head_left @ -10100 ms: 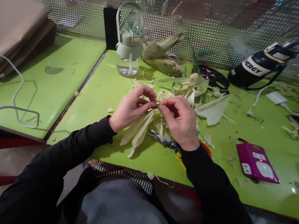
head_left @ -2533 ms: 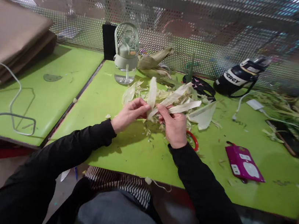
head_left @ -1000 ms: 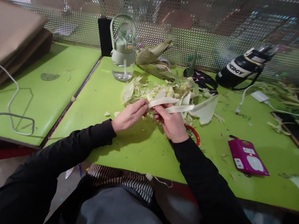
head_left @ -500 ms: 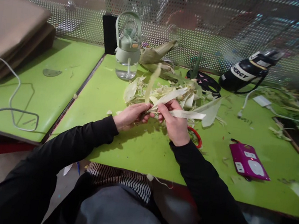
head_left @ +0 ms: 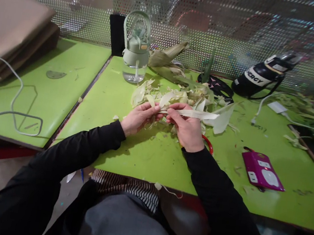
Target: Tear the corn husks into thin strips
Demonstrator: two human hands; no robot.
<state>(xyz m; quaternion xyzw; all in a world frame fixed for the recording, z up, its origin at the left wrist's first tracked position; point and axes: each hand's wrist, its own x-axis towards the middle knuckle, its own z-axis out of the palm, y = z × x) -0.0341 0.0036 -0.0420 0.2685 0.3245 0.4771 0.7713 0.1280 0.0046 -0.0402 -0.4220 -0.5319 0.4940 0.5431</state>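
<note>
Pale strips of corn husk run between my two hands, just above the green table. My left hand pinches the husk strips between thumb and fingers. Close beside it, my right hand is closed on the same strips, and one long end sticks out to the right past its knuckles. Behind both hands lies a loose pile of torn husk pieces. Under my right wrist shows the red handle of a tool whose rest is hidden.
A clear water bottle stands behind the pile; whole dried husks lie beside it. A black bottle leans at the back right. Further right are a purple power strip, a phone and a white charger. Brown paper bags fill the left.
The upright husk strip at my left hand has come down and now lies low by the fingers. The strips between my hands are drawn flatter, and both hands stay close together.
</note>
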